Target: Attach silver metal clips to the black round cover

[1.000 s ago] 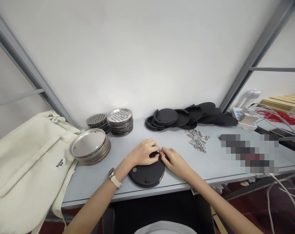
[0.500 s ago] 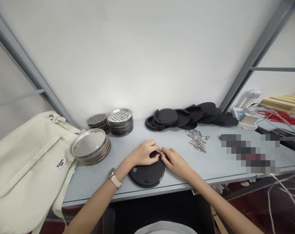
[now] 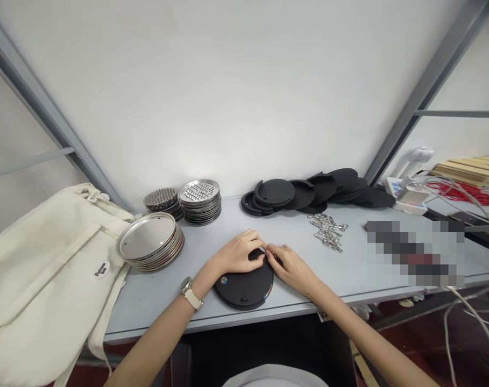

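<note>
A black round disc [image 3: 244, 290] lies on the table near its front edge, with a small hole, a slot and a coloured sliver showing at its right rim. Across the disc's upper part rests my left hand [image 3: 242, 253], thumb and fingers pinched together at the far rim. My right hand [image 3: 289, 267] comes in from the right, its fingertips closed and meeting the left ones there. A tiny silvery glint shows between the fingertips; what exactly they hold is mostly hidden. To the right lies a pile of small metal clasps [image 3: 328, 232].
Overlapping black round holders [image 3: 276, 192] lie along the wall. On the left stand a stack of metal discs [image 3: 147, 236] and two stacks of embossed ones [image 3: 199, 193], beside a cream bag [image 3: 58, 279]. Red cords [image 3: 466, 193] and cables are at far right.
Both hands stay at the disc's far rim; the fingertips shift only slightly, and a little more of the silvery glint shows between them.
</note>
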### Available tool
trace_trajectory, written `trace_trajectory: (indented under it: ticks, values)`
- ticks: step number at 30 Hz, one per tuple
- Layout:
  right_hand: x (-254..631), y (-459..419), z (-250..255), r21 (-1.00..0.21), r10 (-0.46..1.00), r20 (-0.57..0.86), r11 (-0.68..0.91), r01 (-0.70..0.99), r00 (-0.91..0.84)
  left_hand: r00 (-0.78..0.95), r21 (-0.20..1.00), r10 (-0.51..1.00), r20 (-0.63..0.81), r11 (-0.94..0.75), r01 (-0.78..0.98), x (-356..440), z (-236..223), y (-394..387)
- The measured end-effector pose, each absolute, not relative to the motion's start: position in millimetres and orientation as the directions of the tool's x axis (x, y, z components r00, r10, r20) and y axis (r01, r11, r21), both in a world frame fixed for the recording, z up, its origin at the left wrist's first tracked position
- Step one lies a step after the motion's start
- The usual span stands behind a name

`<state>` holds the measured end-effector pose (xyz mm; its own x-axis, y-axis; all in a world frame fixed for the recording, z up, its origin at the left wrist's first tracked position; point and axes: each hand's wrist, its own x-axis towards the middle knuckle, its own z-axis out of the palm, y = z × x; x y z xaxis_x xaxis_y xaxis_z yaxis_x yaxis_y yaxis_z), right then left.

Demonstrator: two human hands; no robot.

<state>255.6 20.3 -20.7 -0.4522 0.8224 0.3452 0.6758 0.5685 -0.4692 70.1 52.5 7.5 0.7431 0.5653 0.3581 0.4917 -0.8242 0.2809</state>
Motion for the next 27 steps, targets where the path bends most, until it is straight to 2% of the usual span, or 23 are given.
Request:
trace_trajectory:
  ticks: [8,20,27]
  values:
    - [255.9,21.2,-23.1,-0.432,0.824,0.338,0.565,0.703,-0.455,0.750,0.243,0.551,0.365,-0.834,0.495,70.5,7.0,52.7]
    - [255.8,20.7,-23.4,-0.429,0.833,0.333,0.551,0.716,-0.441,0.741,0.285,0.565,0.362,-0.824,0.489,71.1,6.5,52.4]
    - [256.4,21.7,-24.3,-0.425,0.825,0.338,0.564,0.708,-0.454,0.743,0.234,0.566,0.356,-0.824,0.516,72.1,8.5,51.9]
